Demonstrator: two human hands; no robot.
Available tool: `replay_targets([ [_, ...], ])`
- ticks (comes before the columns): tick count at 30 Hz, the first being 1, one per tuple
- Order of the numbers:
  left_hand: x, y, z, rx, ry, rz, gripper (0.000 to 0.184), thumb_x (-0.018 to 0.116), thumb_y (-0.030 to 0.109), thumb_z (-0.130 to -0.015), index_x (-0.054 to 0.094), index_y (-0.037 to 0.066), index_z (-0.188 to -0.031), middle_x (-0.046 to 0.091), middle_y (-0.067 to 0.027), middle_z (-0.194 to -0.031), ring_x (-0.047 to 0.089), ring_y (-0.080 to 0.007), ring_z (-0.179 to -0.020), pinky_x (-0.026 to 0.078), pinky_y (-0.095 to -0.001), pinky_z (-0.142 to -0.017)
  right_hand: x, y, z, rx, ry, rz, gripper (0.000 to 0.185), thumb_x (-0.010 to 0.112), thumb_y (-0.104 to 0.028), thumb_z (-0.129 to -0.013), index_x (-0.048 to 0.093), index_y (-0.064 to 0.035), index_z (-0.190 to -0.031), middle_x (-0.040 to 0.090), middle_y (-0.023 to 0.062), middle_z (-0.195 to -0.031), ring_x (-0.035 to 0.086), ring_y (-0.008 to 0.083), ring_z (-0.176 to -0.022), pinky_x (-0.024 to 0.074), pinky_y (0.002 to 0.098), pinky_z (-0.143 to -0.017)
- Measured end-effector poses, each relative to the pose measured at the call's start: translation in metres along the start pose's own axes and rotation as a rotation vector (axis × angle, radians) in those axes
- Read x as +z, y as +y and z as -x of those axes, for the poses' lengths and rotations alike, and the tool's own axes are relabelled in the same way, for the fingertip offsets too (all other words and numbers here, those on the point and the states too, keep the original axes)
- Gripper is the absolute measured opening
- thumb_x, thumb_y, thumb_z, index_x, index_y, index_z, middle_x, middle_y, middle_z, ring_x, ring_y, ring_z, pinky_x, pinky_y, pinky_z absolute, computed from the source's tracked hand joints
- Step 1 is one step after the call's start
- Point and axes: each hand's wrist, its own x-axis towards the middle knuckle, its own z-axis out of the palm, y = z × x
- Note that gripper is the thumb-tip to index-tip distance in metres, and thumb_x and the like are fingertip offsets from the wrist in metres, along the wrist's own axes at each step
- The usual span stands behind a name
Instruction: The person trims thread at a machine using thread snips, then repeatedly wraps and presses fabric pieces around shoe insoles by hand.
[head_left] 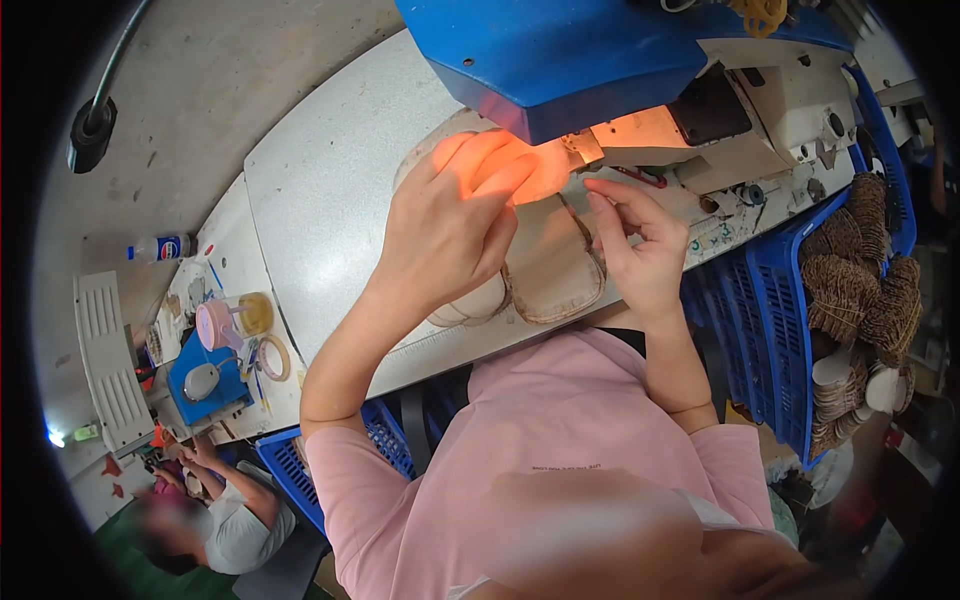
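Under the blue machine head point(560, 70), an orange light falls on my left hand point(455, 205). Its fingers are bent and pressed together over a pale, round-edged sole-shaped piece point(418, 152), which they largely cover. A beige sole-shaped piece point(555, 265) with a rough, stitched-looking rim lies on the worktop between my hands, and more pale rounded pieces point(475, 303) sit beside it. My right hand point(640, 240) is at that piece's right edge, close to the machine's metal part point(583, 148). Thumb and forefinger are pinched; whatever is between them is too small to make out.
The white worktop point(330, 200) stretches left. There stand a pink cup point(212, 325), a tape roll point(273, 357) and a bottle point(160, 248). At right, blue crates point(780, 330) hold bundles of brown pieces point(845, 295). Another person point(245, 520) sits at lower left.
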Motion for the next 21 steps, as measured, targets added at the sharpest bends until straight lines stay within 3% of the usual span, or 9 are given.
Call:
replay_targets([
  [3,-0.001,0.001,-0.006,-0.124,-0.096,0.083,0.033,0.057,0.000,-0.076,0.065,0.004,-0.108,0.057,-0.0137,-0.096,0.055,-0.0324,-0.091,0.047,-0.0409,-0.078,-0.001,0.001,0.001,0.005,-0.013,0.009,0.012,0.066,0.000,-0.086,0.070,-0.0005,-0.097,0.058,-0.0017,-0.058,0.045,0.0006,-0.048,0.0319,0.0194,-0.044],
  [6,0.003,-0.002,-0.007,-0.106,-0.061,0.056,0.032,0.055,0.001,-0.079,0.064,0.000,-0.109,0.055,-0.0146,-0.092,0.053,-0.0329,-0.088,0.046,-0.0409,-0.078,-0.003,0.002,0.003,0.012,-0.022,0.011,0.012,0.066,0.000,-0.086,0.070,-0.0005,-0.097,0.059,-0.0013,-0.058,0.045,0.0008,-0.048,0.0328,0.0196,-0.044],
  [9,0.005,-0.001,-0.006,-0.098,-0.029,-0.049,0.027,0.059,0.005,-0.074,0.063,-0.001,-0.101,0.057,-0.0122,-0.103,0.054,-0.0306,-0.094,0.047,-0.0399,-0.080,-0.006,0.002,0.005,0.024,-0.037,0.028,0.012,0.066,0.000,-0.086,0.070,-0.0006,-0.097,0.059,-0.0004,-0.058,0.046,0.0012,-0.048,0.0336,0.0199,-0.044],
  [16,0.009,0.019,0.002,-0.105,0.022,-0.124,0.026,0.060,0.009,-0.076,0.063,-0.002,-0.099,0.057,-0.0138,-0.109,0.053,-0.0284,-0.097,0.044,-0.0360,-0.078,-0.010,0.010,0.009,0.067,-0.057,0.088,0.011,0.065,-0.001,-0.085,0.070,0.0001,-0.095,0.060,0.0021,-0.058,0.048,0.0021,-0.048,0.0350,0.0205,-0.045],
  [21,0.010,0.026,0.001,-0.143,0.015,-0.145,0.027,0.060,0.009,-0.077,0.063,-0.005,-0.101,0.057,-0.0157,-0.111,0.052,-0.0306,-0.099,0.043,-0.0386,-0.086,-0.007,0.008,0.009,0.049,-0.081,0.148,0.011,0.065,-0.004,-0.085,0.070,-0.0002,-0.094,0.065,0.0081,-0.065,0.056,0.0108,-0.049,0.0418,0.0258,-0.048],
])
